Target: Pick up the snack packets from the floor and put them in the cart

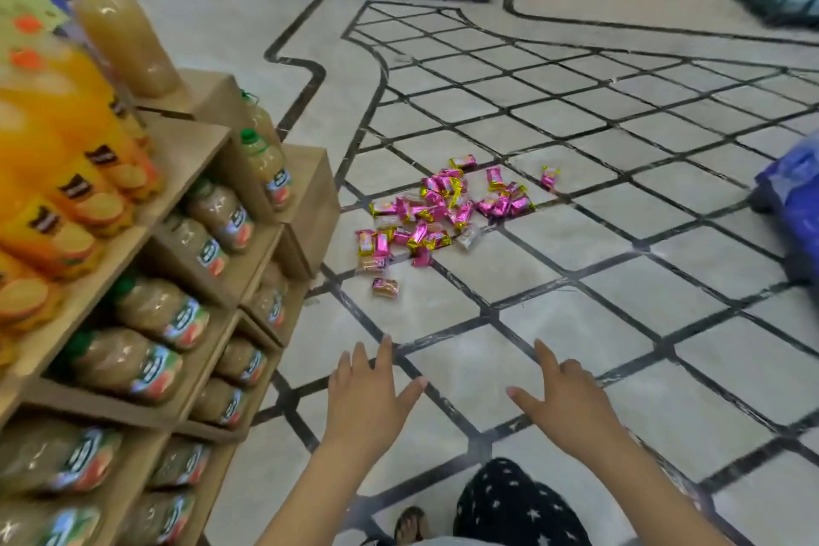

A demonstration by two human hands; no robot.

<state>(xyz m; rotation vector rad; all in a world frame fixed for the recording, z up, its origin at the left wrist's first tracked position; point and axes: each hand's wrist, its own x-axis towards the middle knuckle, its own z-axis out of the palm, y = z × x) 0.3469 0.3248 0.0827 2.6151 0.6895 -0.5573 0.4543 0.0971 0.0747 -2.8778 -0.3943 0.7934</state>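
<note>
— Tiled shop floor (576,324) ahead, juice shelf (186,155) on my left. Where's the pile?
— Snack packets (443,213) lie scattered on it, well ahead of both hands, the spread slanting from the shelf's corner off rightward. My left hand (368,399) looks nearer than my right hand (571,406); fingers (384,352) on both are spread, holding nothing. No cart visible.

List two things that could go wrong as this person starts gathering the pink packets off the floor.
1. The packets lie scattered, with one stray packet apart at the far right; it may get missed.
2. The juice shelf stands close beside the pile; bending there could knock a bottle.
</note>
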